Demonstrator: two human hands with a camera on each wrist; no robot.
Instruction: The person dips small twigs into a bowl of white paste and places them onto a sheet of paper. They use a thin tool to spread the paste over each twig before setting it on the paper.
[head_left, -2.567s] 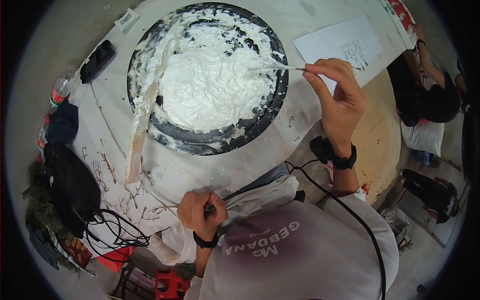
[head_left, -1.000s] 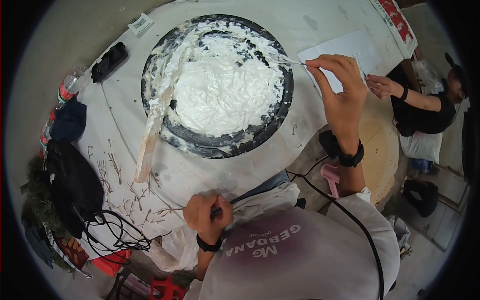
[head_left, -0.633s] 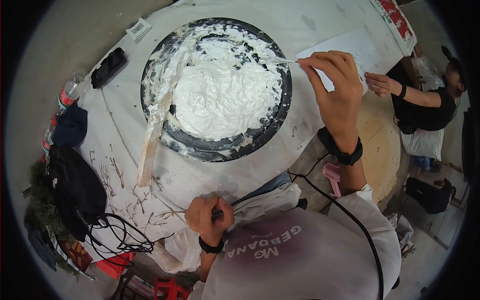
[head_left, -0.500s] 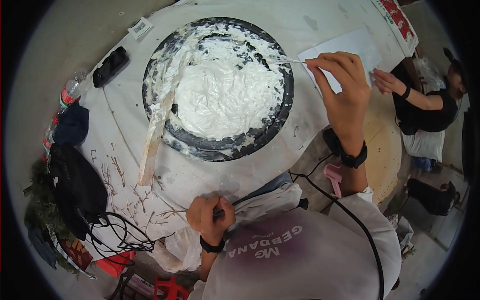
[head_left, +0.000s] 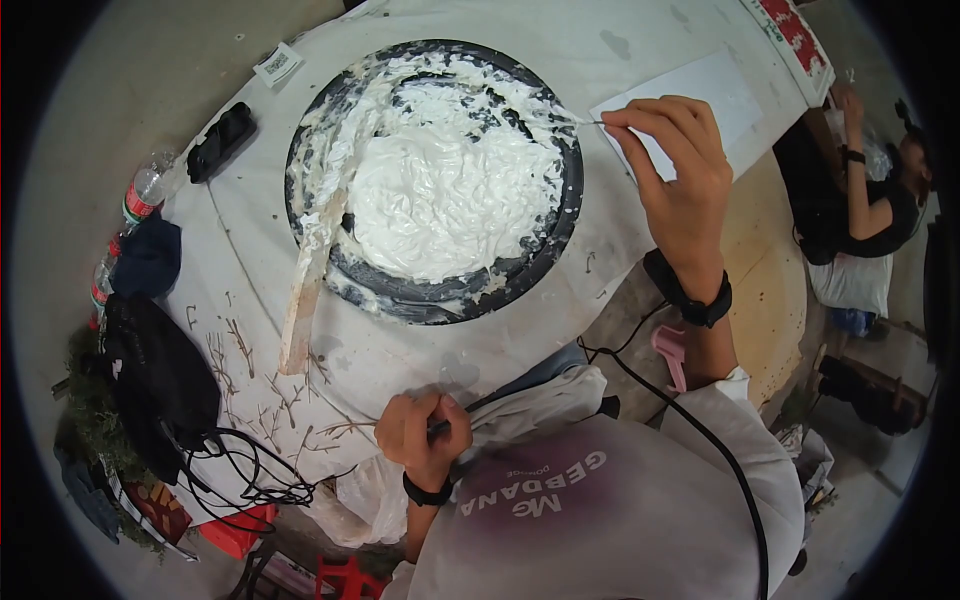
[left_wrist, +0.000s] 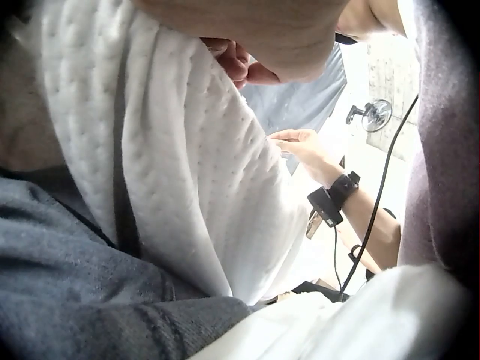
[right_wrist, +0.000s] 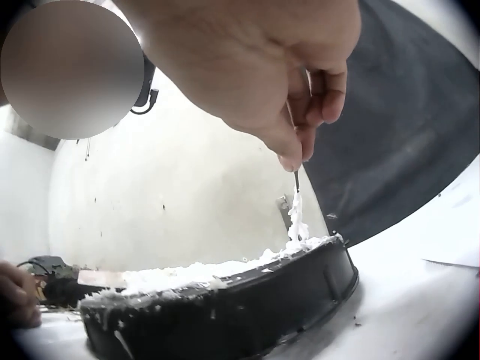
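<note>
My right hand (head_left: 680, 175) pinches a thin dark twig (right_wrist: 298, 214) between thumb and forefinger. White paste coats the lower part of the twig, which hangs steeply at the rim of a round black tub (right_wrist: 225, 322) in the right wrist view. Thick white paste (head_left: 440, 200) fills the tub and smears its walls. A flat wooden stick (head_left: 299, 320), caked with paste at its upper end, leans over the near left rim. At the table's front edge, my left hand (head_left: 422, 435) has curled fingers; I cannot tell whether they hold anything.
Bare twigs (head_left: 280, 400) lie scattered on the cloth-covered table (head_left: 380, 365). White paper (head_left: 735, 95) lies right of the tub. A black case (head_left: 222, 140), bottles (head_left: 148, 185) and a black bag (head_left: 155, 365) line the left edge. Another person (head_left: 870, 205) sits at right.
The twig's coated end has drawn back from over the paste to the tub's right rim and shows shorter. The left hand stays put. The other person's arm reached in, then swung up and away.
</note>
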